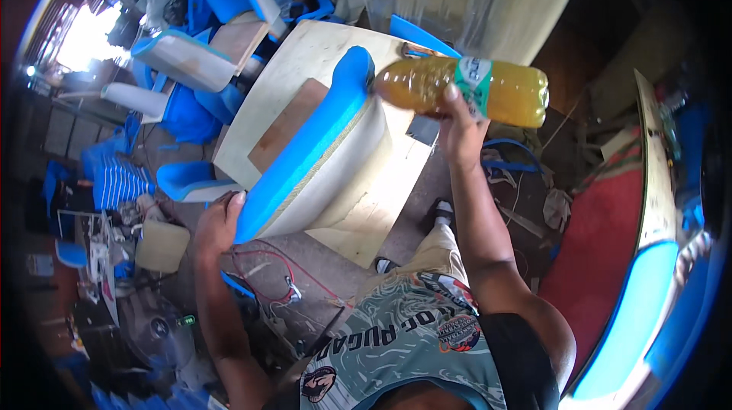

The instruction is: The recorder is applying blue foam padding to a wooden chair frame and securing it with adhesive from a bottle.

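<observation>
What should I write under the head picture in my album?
The right hand holds a bottle of amber liquid sideways while the left hand grips a blue-and-white curved piece.

Lettering (371,340) shows on the jersey (404,311) and the green label (474,86) round the bottle (515,95).

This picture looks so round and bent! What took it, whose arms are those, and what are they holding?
There's no machine here: the arms belong to the person wearing the camera. It sits on their head looking down, and its very wide fisheye lens bends straight edges. The picture isn't mirrored.

The right hand holds a clear bottle of yellowish liquid sideways. The left hand touches the near end of a blue-and-white padded piece; its exact grip is partly hidden. That piece seems to rest across a pale wooden board, its near end past the edge.
</observation>
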`<state>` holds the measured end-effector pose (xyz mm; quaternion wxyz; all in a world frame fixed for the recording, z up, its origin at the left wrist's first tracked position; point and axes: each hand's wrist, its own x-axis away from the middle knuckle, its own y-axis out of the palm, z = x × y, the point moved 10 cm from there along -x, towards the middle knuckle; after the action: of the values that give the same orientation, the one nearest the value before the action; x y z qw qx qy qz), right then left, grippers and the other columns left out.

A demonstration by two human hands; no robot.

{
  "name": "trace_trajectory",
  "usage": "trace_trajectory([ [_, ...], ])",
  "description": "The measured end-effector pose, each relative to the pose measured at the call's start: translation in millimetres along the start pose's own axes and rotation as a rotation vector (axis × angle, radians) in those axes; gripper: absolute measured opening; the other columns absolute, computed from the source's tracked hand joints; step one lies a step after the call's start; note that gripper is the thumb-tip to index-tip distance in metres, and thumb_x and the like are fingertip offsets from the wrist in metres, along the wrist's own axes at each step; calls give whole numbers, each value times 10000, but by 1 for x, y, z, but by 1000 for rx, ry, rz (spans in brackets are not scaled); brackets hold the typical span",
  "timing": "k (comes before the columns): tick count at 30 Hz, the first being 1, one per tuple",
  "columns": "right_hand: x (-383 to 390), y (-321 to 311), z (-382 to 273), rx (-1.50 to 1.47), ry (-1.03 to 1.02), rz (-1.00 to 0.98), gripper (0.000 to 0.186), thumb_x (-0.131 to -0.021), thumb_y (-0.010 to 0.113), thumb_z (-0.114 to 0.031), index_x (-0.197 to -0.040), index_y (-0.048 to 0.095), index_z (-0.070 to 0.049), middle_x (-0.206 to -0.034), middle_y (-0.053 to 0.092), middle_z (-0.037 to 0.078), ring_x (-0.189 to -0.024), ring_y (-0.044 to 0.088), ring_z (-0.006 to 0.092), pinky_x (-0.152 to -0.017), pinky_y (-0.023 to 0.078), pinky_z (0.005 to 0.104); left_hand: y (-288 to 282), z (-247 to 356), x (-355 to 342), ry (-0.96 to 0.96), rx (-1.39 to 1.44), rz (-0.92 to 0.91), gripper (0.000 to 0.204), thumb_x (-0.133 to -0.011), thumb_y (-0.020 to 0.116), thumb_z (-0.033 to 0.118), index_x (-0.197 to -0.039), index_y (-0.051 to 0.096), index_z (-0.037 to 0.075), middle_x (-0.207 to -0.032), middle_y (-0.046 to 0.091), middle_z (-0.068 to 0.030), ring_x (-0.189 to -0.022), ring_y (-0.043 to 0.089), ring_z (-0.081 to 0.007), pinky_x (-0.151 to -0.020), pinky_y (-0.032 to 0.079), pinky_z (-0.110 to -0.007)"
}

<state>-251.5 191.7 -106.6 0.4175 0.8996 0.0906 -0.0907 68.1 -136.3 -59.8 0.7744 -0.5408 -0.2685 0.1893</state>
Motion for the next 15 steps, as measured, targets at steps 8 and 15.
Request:
trace_trajectory([
  [8, 32, 0, -27, 145, -120, 80, 355, -844, 675, 30, -1177, 566, -27, -1098, 625, 55, -1007, 597, 164, -925, 467, 329, 10, -7, -3, 77, -7, -150, 570, -1010, 293, 476, -1164, 610, 28, -1142, 617, -244, -1088, 559, -434, -904, 440, -452],
  [15, 68, 17, -2, 72, -60, 37, 413, -851, 672, -12, -1236, 523, -33, -1137, 590, 65, -1038, 579, 181, -935, 463, 352, 5, -12, -4, 133, 2, -161, 521, -1006, 323, 465, -1133, 624, 58, -1084, 632, -235, -1030, 575, -449, -859, 452, -469],
])
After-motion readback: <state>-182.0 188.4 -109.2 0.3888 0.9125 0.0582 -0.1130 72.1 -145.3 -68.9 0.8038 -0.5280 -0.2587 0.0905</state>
